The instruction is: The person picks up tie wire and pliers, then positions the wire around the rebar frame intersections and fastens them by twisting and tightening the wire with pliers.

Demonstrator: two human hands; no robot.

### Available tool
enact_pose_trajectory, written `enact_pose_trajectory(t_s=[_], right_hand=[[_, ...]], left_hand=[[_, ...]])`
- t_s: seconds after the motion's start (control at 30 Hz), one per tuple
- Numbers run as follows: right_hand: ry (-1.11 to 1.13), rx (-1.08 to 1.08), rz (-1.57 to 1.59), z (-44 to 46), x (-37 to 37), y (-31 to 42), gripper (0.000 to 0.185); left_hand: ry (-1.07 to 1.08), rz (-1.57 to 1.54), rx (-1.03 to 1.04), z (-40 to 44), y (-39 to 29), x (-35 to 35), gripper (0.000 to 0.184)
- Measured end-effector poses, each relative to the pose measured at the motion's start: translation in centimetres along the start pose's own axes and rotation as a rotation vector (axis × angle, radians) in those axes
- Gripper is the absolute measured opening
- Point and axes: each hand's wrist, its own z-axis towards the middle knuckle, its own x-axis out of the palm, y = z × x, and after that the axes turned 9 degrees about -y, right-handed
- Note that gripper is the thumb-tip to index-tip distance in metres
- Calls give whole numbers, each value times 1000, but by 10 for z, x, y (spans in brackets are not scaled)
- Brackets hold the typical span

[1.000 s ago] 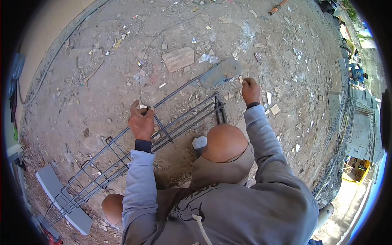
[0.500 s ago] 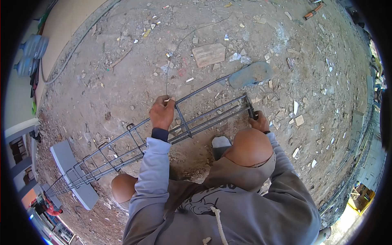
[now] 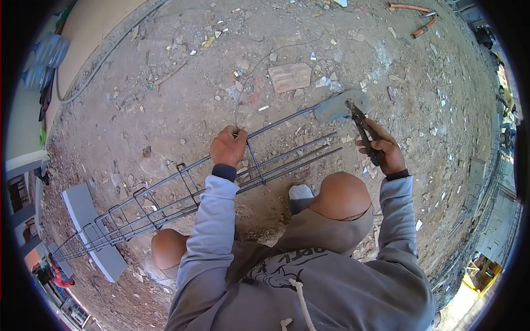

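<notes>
A long rebar cage (image 3: 182, 187) of steel bars and square stirrups lies slantwise across the ground before me. My left hand (image 3: 229, 146) is closed at the upper bar, beside a stirrup (image 3: 255, 160). Its fingers pinch a thin tie wire (image 3: 238, 107) that runs up over the dirt; the exact grip is partly hidden. In my right hand (image 3: 391, 151) is a pair of dark pincers (image 3: 364, 135), held with the head pointing up and away. The pincers are past the bar ends, over a blue-grey sandal-shaped piece (image 3: 331, 108) where the upper bar ends.
A grey block (image 3: 94, 231) lies under the cage's far left part. A broken tile piece (image 3: 290, 77) and scattered rubble cover the dirt. Orange-handled tools (image 3: 424, 28) lie at upper right. Water bottles (image 3: 47, 60) stand by the left wall. My knees (image 3: 341, 196) are close below the bars.
My right hand has lifted the pincers from the bar ends and moved them up and right. My left hand stays at the stirrup; the view has shifted slightly.
</notes>
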Motion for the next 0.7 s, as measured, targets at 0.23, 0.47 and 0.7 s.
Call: enact_pose_trajectory(t_s=[0.23,0.47,0.7], right_hand=[[142,-38,111,64,55,31,55],[-1,-78,131,171,62,-2,53],[-193,-210,520,175,65,-8,59]], left_hand=[[29,10,14,-6,4,3,36],[12,-92,-5,-18,3,-4,35],[17,-202,29,-20,11,3,30]])
